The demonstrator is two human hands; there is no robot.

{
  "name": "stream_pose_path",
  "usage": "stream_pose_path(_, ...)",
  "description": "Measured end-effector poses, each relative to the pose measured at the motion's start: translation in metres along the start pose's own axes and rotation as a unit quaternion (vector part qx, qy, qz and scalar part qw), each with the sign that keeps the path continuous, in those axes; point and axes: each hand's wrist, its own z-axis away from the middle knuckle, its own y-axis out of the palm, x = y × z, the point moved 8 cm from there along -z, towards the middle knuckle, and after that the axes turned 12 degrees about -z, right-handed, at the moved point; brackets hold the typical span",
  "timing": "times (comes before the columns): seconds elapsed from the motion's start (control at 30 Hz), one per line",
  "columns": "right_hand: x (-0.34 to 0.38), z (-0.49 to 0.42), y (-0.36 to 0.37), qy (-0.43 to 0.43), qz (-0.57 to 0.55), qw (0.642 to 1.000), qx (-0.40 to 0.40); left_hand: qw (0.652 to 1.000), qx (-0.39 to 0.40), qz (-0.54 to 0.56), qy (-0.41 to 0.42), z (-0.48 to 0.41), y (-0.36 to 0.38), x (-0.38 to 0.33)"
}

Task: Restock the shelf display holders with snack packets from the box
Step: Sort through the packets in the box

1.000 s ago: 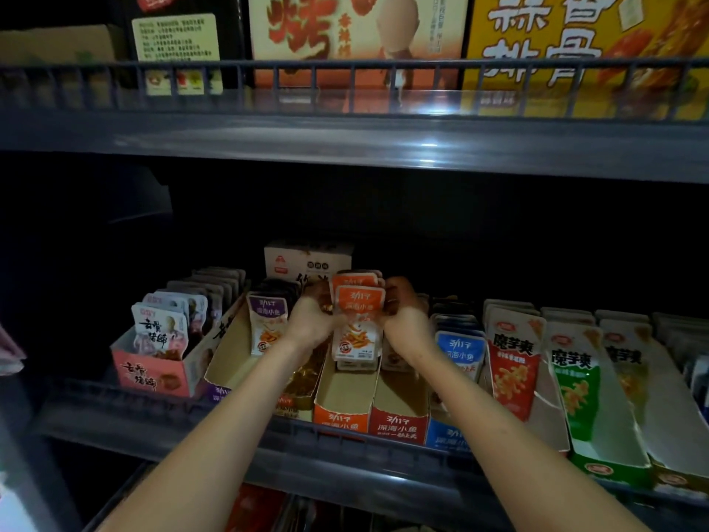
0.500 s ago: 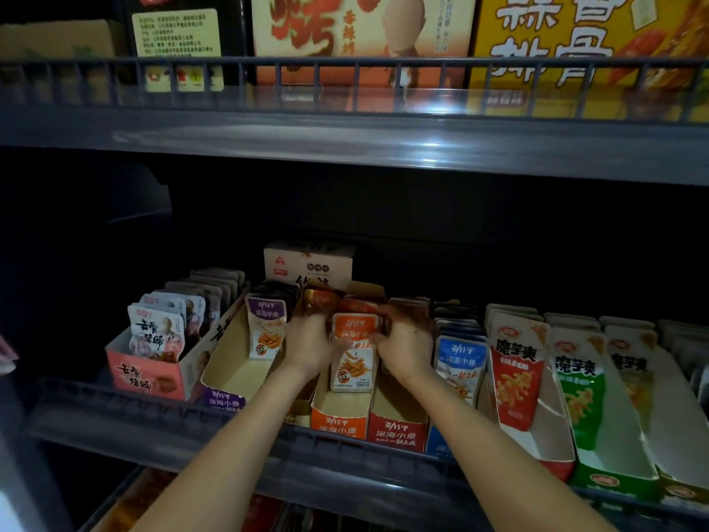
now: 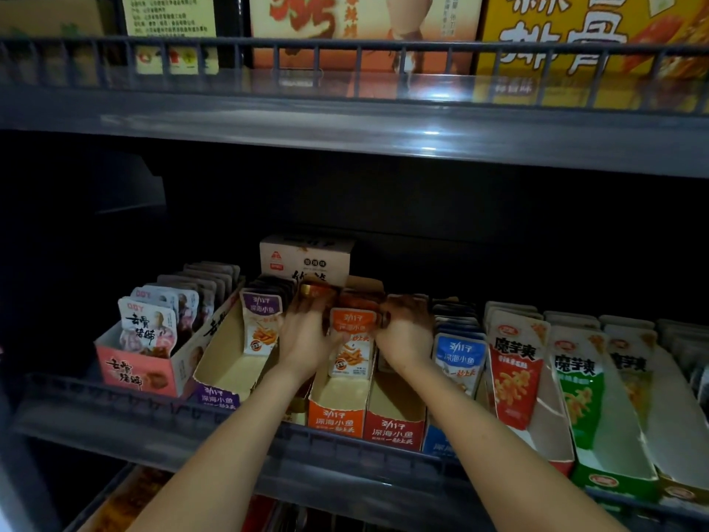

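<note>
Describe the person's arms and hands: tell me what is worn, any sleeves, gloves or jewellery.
No sleeve shows on the left forearm or the right forearm; both are bare to the picture's lower edge. The left hand and right hand wear no gloves, and neither wrist shows a watch or bracelet. The fingertips lie in shadow, so rings cannot be ruled out.

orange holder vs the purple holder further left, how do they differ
The orange holder carries orange packets; the purple holder carries purple packets. The left hand and right hand grip the orange holder's stack from both sides; no hand grips the purple holder's. Both hold upright packets behind a bare cardboard front.
</note>
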Motion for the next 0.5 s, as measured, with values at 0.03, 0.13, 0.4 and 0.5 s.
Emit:
stream_pose_path(0.03,0.0,-0.001,0.002,0.009,-0.006,1.0,0.012,1.0,0.004,-0.006,0.002,0.0,0.0,0.001)
stream_pose_path(0.13,0.001,0.0,0.009,0.026,-0.05,0.998,0.041,0.999,0.036,-0.026,0.018,-0.002,0.002,0.0)
stream_pose_path(0.4,0.002,0.0,0.003,0.006,-0.093,0.996,0.015,0.995,0.08,-0.05,0.017,-0.003,0.012,-0.001)
stream_pose_path(0.5,-0.001,0.0,0.007,0.017,-0.115,0.993,0.024,0.994,0.098,-0.048,0.022,-0.001,0.014,-0.002)
